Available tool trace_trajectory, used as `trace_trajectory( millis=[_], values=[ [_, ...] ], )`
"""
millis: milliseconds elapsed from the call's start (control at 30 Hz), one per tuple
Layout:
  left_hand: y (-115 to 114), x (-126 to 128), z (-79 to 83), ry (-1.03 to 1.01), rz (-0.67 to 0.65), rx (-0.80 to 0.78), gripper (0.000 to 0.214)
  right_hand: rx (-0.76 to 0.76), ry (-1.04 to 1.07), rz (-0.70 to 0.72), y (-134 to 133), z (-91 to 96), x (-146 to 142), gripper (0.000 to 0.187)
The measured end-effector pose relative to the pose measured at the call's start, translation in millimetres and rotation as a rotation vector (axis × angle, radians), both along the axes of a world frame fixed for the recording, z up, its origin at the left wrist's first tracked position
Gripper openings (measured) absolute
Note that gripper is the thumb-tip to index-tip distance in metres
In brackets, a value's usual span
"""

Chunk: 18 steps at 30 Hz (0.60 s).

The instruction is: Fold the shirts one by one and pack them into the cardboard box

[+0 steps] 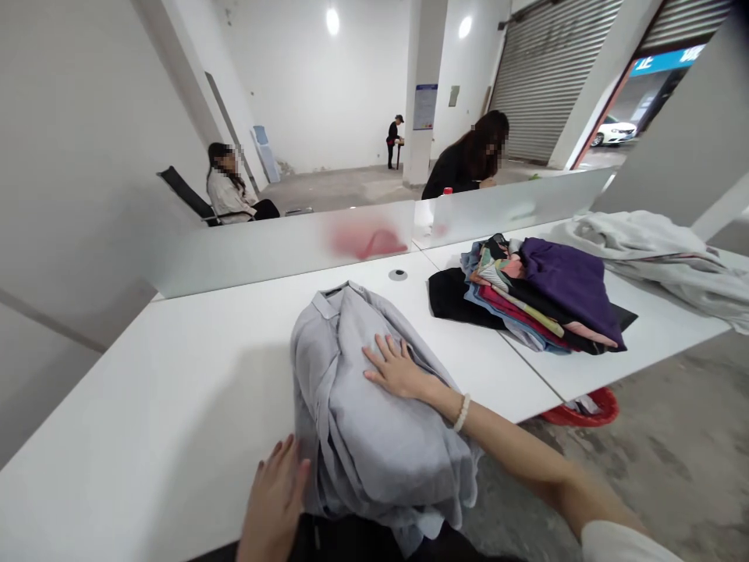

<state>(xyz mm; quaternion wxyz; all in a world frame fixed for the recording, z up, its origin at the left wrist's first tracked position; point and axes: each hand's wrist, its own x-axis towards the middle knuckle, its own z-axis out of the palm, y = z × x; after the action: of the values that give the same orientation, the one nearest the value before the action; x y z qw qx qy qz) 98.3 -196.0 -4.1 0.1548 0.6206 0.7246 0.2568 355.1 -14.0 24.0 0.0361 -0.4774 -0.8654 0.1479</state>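
A light grey shirt (380, 437) lies bunched on the white table in front of me, its collar pointing away and its lower end hanging over the near edge. My right hand (398, 367) rests flat on the upper part of the shirt with fingers spread; a beaded bracelet circles that wrist. Beside the shirt's left edge, close to the table's front, is my left hand (278, 484). Its fingers are stretched out and hold nothing; whether they touch the cloth I cannot tell.
A pile of folded clothes (538, 297) sits right on the white table (193, 375), with pale fabric (655, 250) beyond. A frosted divider (281, 246) runs along the back. Below the right edge stands a red basket (602, 410). Several people are behind the divider.
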Motion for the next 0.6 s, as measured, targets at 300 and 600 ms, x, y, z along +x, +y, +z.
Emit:
trace_trajectory(
  millis=[300,600],
  values=[
    [58.6,23.5,-12.5,0.653,-0.091,-0.141,0.062,0.199,0.002,-0.018,52.4,-24.6,-55.3,0.058],
    [146.1,-62.3,26.4,0.674,-0.060,-0.267,0.051,-0.002,0.129,-0.012,113.8,16.7,-84.0,0.058]
  ],
)
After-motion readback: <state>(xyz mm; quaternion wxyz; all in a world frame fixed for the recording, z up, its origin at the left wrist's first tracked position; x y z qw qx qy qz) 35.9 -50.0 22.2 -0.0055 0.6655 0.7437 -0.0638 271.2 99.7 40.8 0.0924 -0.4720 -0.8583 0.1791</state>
